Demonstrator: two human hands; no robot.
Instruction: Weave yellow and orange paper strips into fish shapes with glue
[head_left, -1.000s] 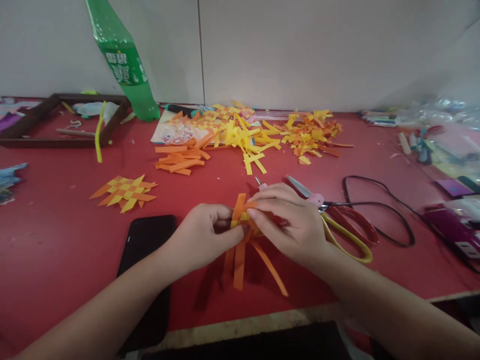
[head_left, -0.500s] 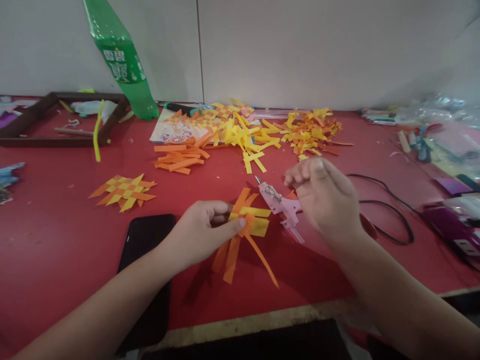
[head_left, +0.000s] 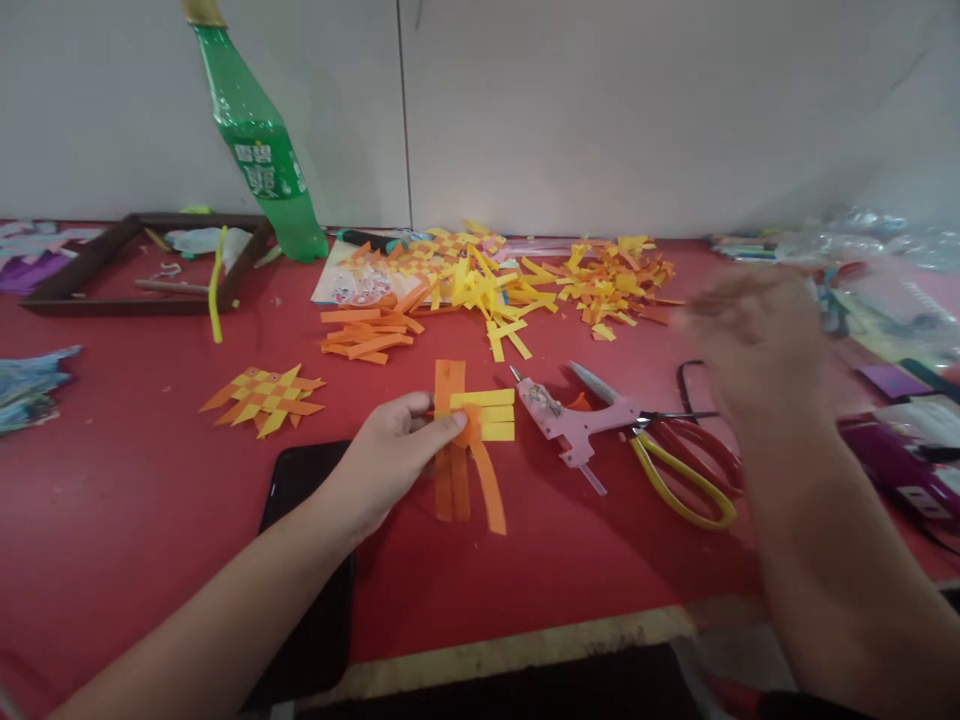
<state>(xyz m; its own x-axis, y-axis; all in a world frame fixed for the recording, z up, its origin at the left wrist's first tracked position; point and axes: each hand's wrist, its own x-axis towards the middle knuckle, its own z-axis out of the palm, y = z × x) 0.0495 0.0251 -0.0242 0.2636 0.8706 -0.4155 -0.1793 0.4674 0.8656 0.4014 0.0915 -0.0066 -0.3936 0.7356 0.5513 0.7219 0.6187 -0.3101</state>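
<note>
My left hand (head_left: pixel 401 445) pinches a piece of woven paper strips (head_left: pixel 451 480), orange ones running up and down and yellow ones sticking out to the right. One orange strip hangs loose from it at a slant. My right hand (head_left: pixel 757 340) is raised at the right, smeared by motion, so its fingers and anything in them cannot be made out. Between the hands lie a pink glue gun (head_left: pixel 574 420) and scissors (head_left: pixel 675 470) with one yellow and one red handle. The glue gun rests over the scissors. A finished-looking woven paper fish (head_left: pixel 264 397) lies left of my left hand.
Heaps of orange strips (head_left: pixel 367 335), yellow strips (head_left: pixel 480 285) and mixed scraps (head_left: pixel 615 280) lie at the back. A green bottle (head_left: pixel 274 170) stands beside a brown frame (head_left: pixel 82 265). A black phone (head_left: pixel 315 590) lies under my left forearm. A purple device (head_left: pixel 896 475) sits far right.
My right hand has moved right, away from the glue gun, uncovering the scissors. My left hand has turned the woven strips more upright and shifted them slightly left. The view has tilted up slightly.
</note>
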